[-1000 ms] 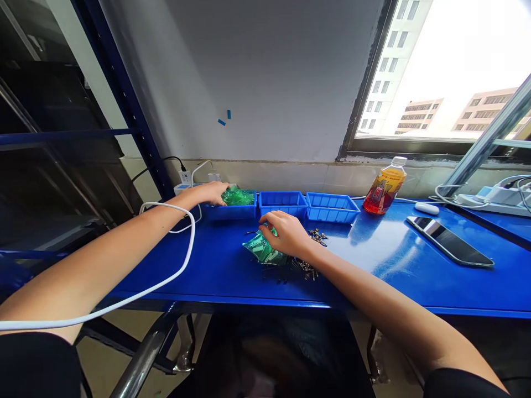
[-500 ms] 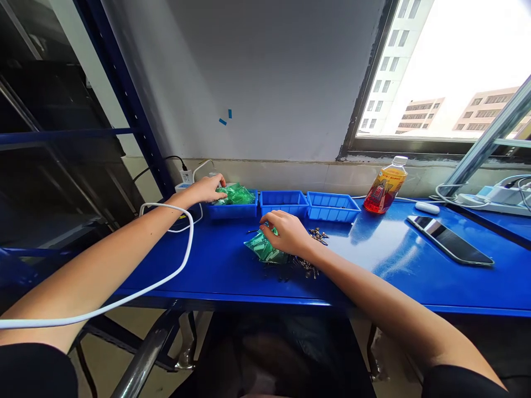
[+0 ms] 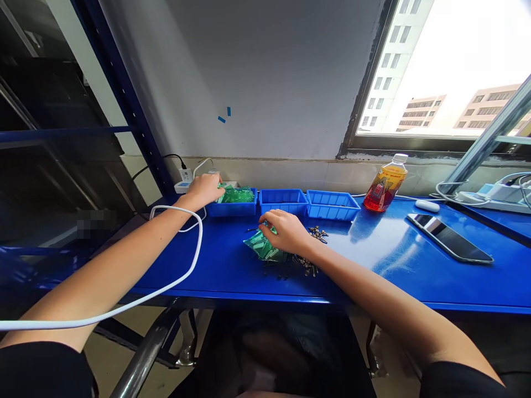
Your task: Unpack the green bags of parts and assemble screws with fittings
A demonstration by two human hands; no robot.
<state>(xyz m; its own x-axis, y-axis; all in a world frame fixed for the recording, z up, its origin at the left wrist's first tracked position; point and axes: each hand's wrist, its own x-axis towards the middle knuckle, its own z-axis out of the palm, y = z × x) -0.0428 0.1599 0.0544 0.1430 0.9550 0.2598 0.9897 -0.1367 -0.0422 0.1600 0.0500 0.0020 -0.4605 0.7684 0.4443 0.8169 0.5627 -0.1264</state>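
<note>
My left hand (image 3: 205, 190) reaches to the left blue bin, its fingers closed at the edge of a heap of green plastic bags (image 3: 238, 194) inside. Its fingertips are partly hidden. On the table, a shiny green plastic bag (image 3: 262, 246) lies under my right hand (image 3: 286, 229), whose thumb and fingers are curled in at its upper edge. Small metal screw-like parts (image 3: 307, 266) are heaped beside and below the right hand, with another small pile (image 3: 318, 234) behind the wrist. A white cable (image 3: 194, 257) crosses over my left forearm.
A middle blue bin (image 3: 284, 205) and a right blue bin (image 3: 333, 210) stand in line along the wall. To the right are a drink bottle (image 3: 384, 185), a white oval case (image 3: 427, 206), a phone (image 3: 450, 237) and a power strip (image 3: 493, 196) with cables.
My left hand has shifted slightly and turned over the bin's left end, its fingers now drawn in at the green bags. The right hand stays nearly still on its bag.
</note>
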